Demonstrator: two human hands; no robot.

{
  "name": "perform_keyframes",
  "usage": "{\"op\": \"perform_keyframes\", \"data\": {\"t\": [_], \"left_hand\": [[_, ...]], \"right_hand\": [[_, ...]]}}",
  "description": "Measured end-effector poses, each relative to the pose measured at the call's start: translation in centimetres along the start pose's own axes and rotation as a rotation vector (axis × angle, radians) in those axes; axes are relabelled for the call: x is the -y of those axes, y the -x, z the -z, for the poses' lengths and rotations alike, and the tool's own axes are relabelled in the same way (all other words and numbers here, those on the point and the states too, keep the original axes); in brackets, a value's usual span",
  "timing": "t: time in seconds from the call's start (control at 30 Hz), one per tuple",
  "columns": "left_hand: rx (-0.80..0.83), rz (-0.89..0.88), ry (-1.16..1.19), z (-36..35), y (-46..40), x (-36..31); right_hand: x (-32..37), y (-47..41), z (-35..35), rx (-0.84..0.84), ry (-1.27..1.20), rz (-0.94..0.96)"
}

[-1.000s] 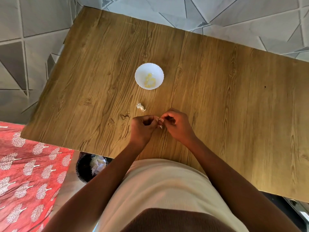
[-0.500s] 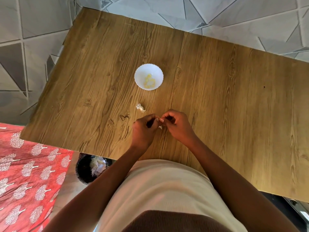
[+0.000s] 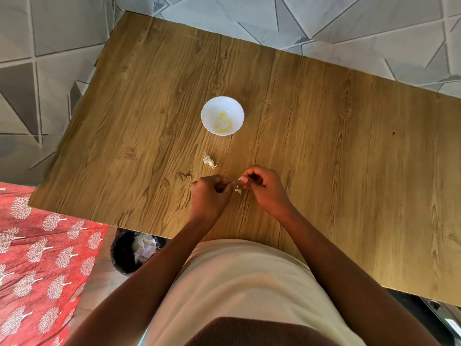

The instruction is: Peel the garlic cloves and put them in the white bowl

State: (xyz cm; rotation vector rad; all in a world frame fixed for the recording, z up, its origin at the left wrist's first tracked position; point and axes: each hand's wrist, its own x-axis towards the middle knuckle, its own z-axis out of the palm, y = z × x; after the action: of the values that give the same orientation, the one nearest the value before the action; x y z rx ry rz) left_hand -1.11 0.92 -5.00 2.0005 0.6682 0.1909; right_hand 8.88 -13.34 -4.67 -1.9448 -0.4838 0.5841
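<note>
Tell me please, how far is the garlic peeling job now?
Done: several peeled yellowish cloves already lie in the white bowl. In hand: the left hand and right hand pinch one clove between them, with white skin coming off it. Left: this clove must still go into the bowl, and one small garlic piece waits on the table; whether it is a clove or only skin I cannot tell.
</note>
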Motion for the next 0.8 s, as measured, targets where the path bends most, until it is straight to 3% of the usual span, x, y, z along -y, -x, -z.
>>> {"op": "perform_keyframes", "data": {"t": [0.23, 0.8], "left_hand": [[0.02, -0.201, -0.144, -0.1, -0.1, 0.7], [-0.026, -0.167, 0.008, -0.6, -0.1, 0.8]], "right_hand": [[-0.2, -0.1, 0.0, -0.016, -0.013, -0.044], [-0.6, -0.2, 0.1, -0.013, -0.031, -0.089]]}}
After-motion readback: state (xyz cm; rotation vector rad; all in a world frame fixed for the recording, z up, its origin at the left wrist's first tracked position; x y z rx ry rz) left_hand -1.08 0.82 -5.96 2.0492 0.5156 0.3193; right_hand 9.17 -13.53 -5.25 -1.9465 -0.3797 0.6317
